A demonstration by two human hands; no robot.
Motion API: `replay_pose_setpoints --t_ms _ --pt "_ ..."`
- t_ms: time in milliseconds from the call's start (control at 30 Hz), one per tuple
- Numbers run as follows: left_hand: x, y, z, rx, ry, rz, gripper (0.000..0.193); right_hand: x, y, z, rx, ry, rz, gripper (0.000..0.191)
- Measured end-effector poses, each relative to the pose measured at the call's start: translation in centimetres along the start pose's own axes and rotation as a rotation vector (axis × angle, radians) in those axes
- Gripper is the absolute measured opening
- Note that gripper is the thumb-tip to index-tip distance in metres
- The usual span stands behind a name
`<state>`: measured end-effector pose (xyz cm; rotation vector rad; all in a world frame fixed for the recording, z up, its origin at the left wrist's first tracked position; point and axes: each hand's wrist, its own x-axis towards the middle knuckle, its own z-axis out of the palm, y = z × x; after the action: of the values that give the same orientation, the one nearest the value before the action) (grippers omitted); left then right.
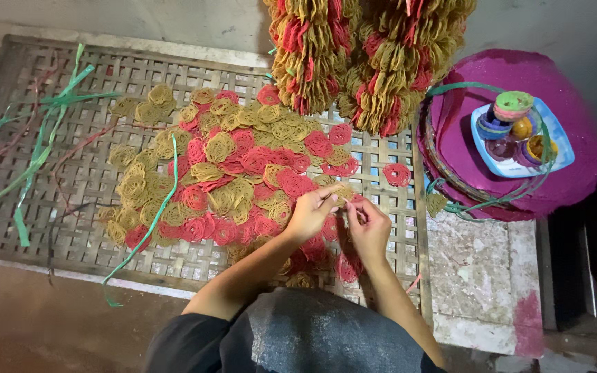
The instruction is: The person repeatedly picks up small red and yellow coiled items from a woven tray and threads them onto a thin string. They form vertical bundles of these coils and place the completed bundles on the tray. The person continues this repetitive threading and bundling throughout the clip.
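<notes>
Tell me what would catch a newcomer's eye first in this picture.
First, the heap of red and yellow lacy discs spread over the woven bamboo mat, where the left hand and right hand pinch one yellow disc between them. Next, the hanging strung bundles at top centre, and the bright magenta tray with small colour pots on the right.

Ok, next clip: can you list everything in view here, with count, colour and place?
Lacy discs: many, red and yellow, heaped on the mat.
Woven mat: one, brown lattice, on the floor.
Plastic strips: several, green and reddish, mat's left side.
Strung disc bundles: two, red and yellow, hanging at top.
Round basket: one, magenta, right.
Tray: one, blue, holding small coloured cups, on the basket.
Left hand: pinching a yellow disc.
Right hand: beside it, fingers at the same disc.
</notes>
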<state>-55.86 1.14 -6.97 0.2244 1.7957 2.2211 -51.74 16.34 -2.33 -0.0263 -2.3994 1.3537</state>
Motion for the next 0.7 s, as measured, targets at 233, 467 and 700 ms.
replay_pose_setpoints --t_ms 233,467,700 --pt "-0.5 -0.1 0.2 -0.178 -0.132 0.069 0.039 -0.3 1.9 0.5 0.054 -0.015 0.044 0.010" --pt "-1.3 5.8 1.6 0.721 0.096 0.282 0.021 -0.7 2.6 -0.7 0.147 0.017 -0.026 0.022" --pt "-0.5 9.5 3.5 0.901 -0.036 0.601 0.017 -1.2 0.8 -2.7 -0.023 0.066 -0.311 0.044"
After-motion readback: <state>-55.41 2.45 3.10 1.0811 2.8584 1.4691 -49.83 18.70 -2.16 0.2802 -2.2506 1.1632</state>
